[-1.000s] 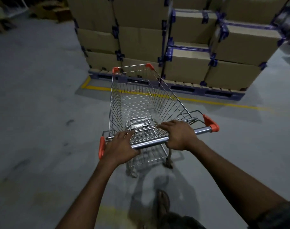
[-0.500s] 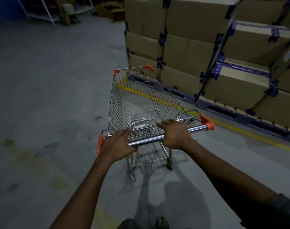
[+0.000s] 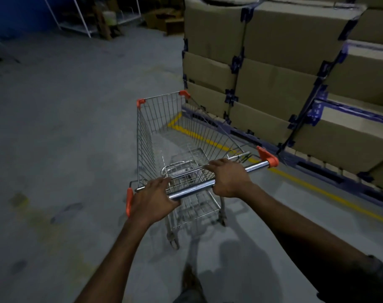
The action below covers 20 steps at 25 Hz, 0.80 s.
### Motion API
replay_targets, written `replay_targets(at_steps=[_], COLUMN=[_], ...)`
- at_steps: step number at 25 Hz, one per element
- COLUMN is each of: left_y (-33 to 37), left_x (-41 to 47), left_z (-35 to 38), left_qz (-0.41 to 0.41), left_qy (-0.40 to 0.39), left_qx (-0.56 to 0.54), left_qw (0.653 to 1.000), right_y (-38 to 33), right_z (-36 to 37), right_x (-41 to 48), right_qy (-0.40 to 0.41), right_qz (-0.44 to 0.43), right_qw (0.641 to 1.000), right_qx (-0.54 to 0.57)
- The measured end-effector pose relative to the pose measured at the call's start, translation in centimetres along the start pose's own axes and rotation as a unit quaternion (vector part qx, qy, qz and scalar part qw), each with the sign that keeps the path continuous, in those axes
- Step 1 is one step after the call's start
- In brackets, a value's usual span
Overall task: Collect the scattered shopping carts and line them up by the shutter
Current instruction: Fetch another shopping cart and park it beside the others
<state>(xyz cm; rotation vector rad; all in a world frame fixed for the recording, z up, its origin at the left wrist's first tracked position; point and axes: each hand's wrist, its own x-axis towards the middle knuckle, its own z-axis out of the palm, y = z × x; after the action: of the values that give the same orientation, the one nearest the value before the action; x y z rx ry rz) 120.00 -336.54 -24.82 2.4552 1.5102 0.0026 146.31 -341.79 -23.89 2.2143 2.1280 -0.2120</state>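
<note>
A small wire shopping cart (image 3: 155,136) with orange corner caps stands on the grey concrete floor right in front of me. Its basket holds nothing. My left hand (image 3: 152,201) grips the left part of the chrome handle bar (image 3: 192,189). My right hand (image 3: 228,178) grips the same bar further right, short of the orange end cap. The cart's nose points up and slightly left, past the corner of a box stack. No shutter and no other cart is in view.
Stacked cardboard boxes (image 3: 273,68) on a blue pallet (image 3: 317,169) fill the right side, edged by a yellow floor line (image 3: 208,138). White metal racks (image 3: 81,20) and loose cartons stand at the far back. Open floor (image 3: 66,119) lies to the left and ahead.
The cart and I have turned left: the box stack slid from straight ahead to the right side, and the open aisle with the racks came into view. Both hands kept their grip.
</note>
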Motion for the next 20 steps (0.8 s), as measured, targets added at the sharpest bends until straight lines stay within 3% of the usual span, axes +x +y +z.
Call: replay_targets(at_steps=[4,8,11,15,20], left_y=[-2.6,-4.7,-6.4,-8.5,-10.6], left_x=[6.0,11.1,16.3,24.3,33.3], left_z=[-1.3,-3.1,-4.3,-5.5,-7.8], left_qz=[-0.012,0.048,0.065,0.016,-0.046], left_qy=[-0.003,0.034,0.037,-0.031,0.021], left_qx=[-0.008,-0.004,0.006,-0.008,-0.032], left_qw=[1.0,0.998,0.997,0.999,0.998], right_y=[-0.2,-1.4,-1.7,-0.4,4.5], right_z=[-1.0,-1.7,-2.4,-2.8,-4.5], right_x=[7.4,14.3,19.8,28.1,39.0], right_qy=[0.0,0.034,0.04,0.06,0.079], right_qz=[0.022,0.087,0.089,-0.002,-0.157], right_qw=[0.999,0.995,0.995,0.998,0.981], right_qx=[-0.028,-0.038,-0.02,-0.015,0.079])
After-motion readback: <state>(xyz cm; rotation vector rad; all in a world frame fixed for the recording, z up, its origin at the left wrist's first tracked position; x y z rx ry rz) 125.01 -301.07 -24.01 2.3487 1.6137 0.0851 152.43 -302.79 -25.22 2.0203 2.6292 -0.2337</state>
